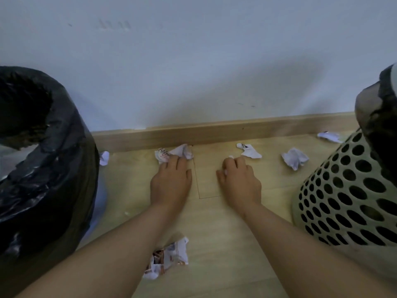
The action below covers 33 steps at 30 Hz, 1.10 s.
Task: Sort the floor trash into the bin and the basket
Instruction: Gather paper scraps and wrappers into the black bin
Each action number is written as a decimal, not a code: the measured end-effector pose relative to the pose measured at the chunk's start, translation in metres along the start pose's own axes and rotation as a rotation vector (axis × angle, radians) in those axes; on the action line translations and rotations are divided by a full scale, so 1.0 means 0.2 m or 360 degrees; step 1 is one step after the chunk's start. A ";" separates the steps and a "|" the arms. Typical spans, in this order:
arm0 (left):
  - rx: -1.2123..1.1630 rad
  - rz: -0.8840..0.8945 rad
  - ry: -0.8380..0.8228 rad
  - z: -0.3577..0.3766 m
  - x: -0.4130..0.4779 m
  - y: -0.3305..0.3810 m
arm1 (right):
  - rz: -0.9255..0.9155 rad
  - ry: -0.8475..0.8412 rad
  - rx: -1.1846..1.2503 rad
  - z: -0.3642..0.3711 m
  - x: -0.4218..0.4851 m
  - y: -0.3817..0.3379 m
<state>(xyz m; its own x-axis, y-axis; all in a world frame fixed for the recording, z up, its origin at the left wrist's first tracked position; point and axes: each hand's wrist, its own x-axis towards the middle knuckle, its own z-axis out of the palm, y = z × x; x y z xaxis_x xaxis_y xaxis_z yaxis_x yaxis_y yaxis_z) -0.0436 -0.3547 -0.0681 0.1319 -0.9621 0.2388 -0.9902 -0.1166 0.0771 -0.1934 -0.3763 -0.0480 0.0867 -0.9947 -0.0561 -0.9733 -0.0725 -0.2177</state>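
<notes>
Crumpled paper scraps lie scattered on the wooden floor [214, 244] along the baseboard [214, 131]. I see my left hand [170, 181] with fingers curled onto a printed wad [182, 151] touching the baseboard; my right hand [239, 181] is closed around a small white scrap [225, 171]. Left of the baseboard stands the black-lined bin [43, 164], right of it the perforated basket [348, 201].
</notes>
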 end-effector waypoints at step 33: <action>-0.0234 -0.0089 -0.0414 -0.11 -0.05 0.08 | 0.0176 0.0068 0.0638 -0.04 0.18 0.14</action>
<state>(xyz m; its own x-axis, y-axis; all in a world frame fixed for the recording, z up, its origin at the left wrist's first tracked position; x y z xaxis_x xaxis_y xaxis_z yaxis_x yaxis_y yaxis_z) -0.0598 -0.3415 -0.0485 0.1510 -0.9882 -0.0242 -0.9618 -0.1526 0.2273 -0.2196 -0.4148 -0.0491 -0.0310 -0.9976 -0.0619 -0.8156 0.0610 -0.5754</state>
